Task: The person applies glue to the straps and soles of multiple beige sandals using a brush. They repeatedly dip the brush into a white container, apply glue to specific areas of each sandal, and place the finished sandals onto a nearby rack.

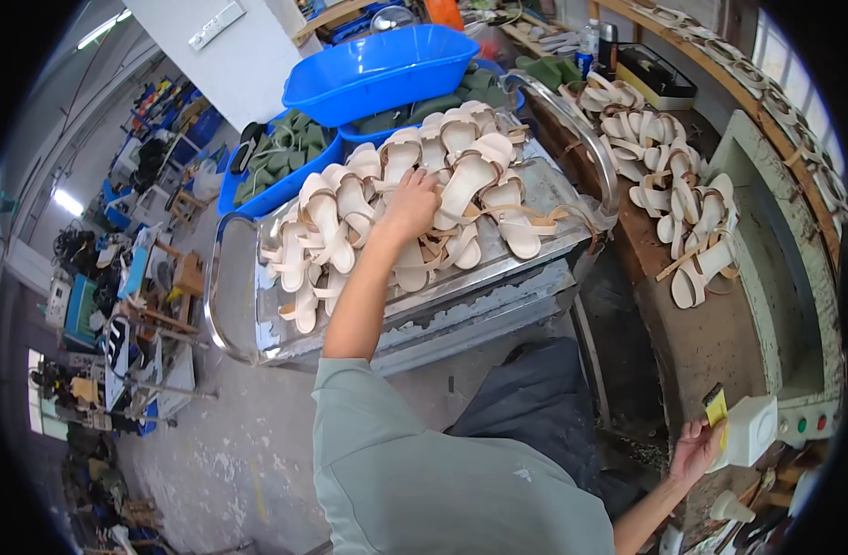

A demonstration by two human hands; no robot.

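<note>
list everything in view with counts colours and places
curved-handled metal cart: one, silver, centre
long flat bench: one, brown, right
strappy flat sandals: many, cream, on cart and bench
deep plastic basins: at least three, blue, top centre
flat pieces: many, green, in basins
cluttered worktables: several, mixed colours, left
boxy machine: one, pale green, right
flat brush: one, yellow and black, lower right
angular plastic container: one, white, beside brush
own shirt: one, grey-green, bottom
left hand: one, on sandals
right hand: one, holding brush
</note>
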